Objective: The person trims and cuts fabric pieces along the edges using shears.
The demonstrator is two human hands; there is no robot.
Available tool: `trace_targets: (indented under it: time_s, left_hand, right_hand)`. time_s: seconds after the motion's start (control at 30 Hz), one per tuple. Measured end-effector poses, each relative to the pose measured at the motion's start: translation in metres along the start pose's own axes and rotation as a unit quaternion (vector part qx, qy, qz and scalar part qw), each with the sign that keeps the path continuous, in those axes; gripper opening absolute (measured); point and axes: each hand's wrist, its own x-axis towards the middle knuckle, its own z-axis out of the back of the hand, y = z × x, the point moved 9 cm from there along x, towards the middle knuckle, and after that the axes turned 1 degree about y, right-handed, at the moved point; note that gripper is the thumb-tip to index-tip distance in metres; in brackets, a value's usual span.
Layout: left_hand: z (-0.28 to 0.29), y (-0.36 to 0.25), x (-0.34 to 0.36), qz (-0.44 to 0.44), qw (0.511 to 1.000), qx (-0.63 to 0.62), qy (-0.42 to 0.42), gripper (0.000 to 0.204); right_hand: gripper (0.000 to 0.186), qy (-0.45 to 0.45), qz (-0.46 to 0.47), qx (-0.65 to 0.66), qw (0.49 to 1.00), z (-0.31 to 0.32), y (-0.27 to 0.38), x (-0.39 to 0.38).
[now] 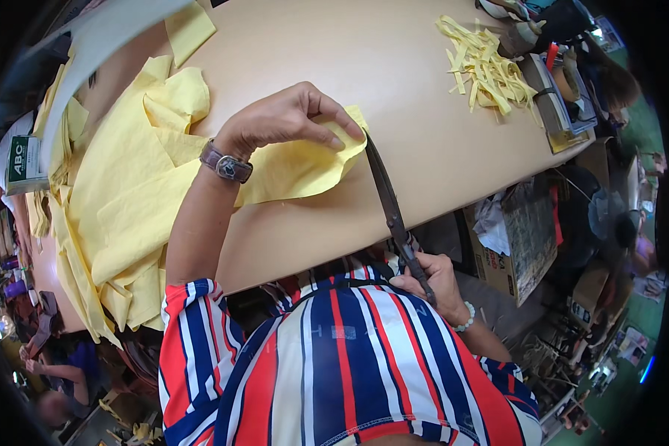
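My left hand (301, 119) is closed on the end of a yellow cloth (290, 167), thumb on its face and fingertips at its far right edge. From there the cloth stretches left in one piece toward a larger rumpled yellow heap (126, 171) that hangs over the table's near left edge. In my right hand (438, 282), close to my body, are dark long-bladed scissors (389, 201). Their blades point up and away, and the tip meets the cloth's edge by my left fingertips. The blades look nearly together; how far apart they are I cannot tell.
Thin yellow cloth strips (490, 70) lie in a pile at the far right of the tan table (312, 44). Beside them stands a box of tools (561, 100). A cardboard box (516, 249) sits below the right edge. A green box (26, 163) is at left.
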Motion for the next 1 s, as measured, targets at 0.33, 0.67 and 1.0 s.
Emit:
trace_targets:
  time_s: [0.33,0.67,1.0]
  left_hand:
    - [-0.005,0.003,-0.003,-0.008,0.999,-0.038,0.007,0.028]
    - [-0.015,-0.008,-0.007,-0.019,0.999,-0.042,0.021,0.029]
    - [-0.009,-0.006,-0.009,-0.012,0.999,-0.044,0.009,0.029]
  right_hand:
    - [0.039,0.026,0.037,0.025,0.999,-0.005,0.014,0.014]
    - [0.040,0.011,0.048,0.023,0.998,-0.012,0.021,0.033]
    - [0.041,-0.014,0.047,-0.012,0.999,-0.010,0.018,0.031]
